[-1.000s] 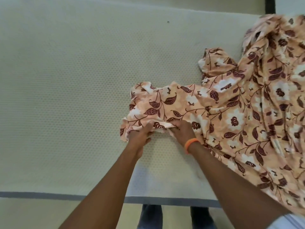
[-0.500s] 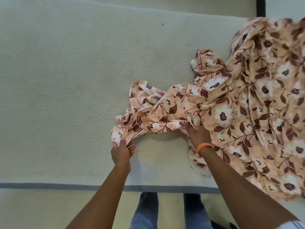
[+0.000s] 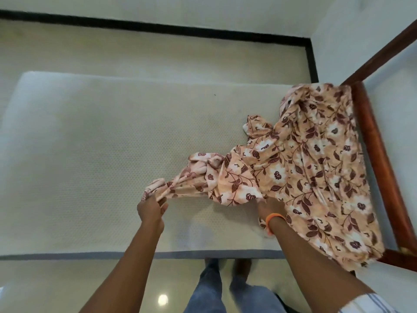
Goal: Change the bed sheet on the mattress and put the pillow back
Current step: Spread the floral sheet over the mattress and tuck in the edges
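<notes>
Sheet (image 3: 304,159) now stretched, seemingly between hands (image 3: 150,207)

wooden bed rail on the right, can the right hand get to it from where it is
Probably yes: the right hand grips the floral sheet, whose bunched folds lie between it and the wooden bed rail; nothing rigid blocks it.

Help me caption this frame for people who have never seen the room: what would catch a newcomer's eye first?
The peach floral bed sheet stands out, heaped over the right end of the bare cream mattress beside the dark wooden bed frame. Next come the hands: the left hand grips a bunched edge of the sheet near the front middle, and the right hand, with an orange wristband, holds the sheet further right.
</notes>
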`<state>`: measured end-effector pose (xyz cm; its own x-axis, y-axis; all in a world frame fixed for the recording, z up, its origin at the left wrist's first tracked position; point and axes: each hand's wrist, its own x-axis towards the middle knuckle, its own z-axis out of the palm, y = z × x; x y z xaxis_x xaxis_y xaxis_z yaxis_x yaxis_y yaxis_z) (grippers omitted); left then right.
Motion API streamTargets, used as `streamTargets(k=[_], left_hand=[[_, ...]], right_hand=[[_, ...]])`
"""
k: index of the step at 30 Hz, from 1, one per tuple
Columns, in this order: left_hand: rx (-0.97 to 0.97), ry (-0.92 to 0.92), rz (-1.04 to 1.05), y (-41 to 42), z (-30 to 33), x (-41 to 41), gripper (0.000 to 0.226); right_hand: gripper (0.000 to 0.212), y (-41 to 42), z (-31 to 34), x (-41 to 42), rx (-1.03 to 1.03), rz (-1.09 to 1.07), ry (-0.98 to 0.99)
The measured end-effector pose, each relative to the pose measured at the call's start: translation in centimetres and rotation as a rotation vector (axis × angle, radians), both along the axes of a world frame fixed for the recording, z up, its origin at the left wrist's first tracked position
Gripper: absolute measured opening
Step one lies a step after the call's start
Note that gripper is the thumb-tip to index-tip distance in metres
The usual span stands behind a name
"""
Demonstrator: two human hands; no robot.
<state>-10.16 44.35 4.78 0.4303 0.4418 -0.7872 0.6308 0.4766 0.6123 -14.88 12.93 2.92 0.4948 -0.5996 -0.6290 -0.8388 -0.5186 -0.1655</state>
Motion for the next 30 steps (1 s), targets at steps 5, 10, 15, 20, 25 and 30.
streamTargets(k=[5, 10, 15, 20, 25, 30], left_hand=[[-0.118, -0.161, -0.133, -2.0, 7.9, -1.4, 0.020], [-0.039, -0.257, -0.589, -6.5, 13.9, -6.7, 0.016], [0.041, -0.256, -0.880, -8.5, 16.0, -11.3, 0.021], [-0.255, -0.167, -0.706, -5.1, 14.8, -10.6, 0.020], [-0.705, 0.157, -0.590, -2.8, 11.9, -6.0, 0.072], [-0.944, 0.222, -0.648, -1.3, 13.6, -1.8, 0.048]], right_hand=[[0.026, 4.3, 8.5, -0.7, 0.268, 0.052, -0.102], [0.047, 10.4, 13.8, -1.5, 0.787, -0.194, -0.220], [0.046, 14.0, 16.0, -2.4, 0.630, -0.542, -0.494], [0.030, 15.3, 17.3, -3.8, 0.430, -0.469, -0.513], [0.038, 16.3, 18.8, -2.6, 0.753, -0.872, -0.594], [0.045, 21.3, 18.6, -2.3, 0.855, -1.045, -0.783]])
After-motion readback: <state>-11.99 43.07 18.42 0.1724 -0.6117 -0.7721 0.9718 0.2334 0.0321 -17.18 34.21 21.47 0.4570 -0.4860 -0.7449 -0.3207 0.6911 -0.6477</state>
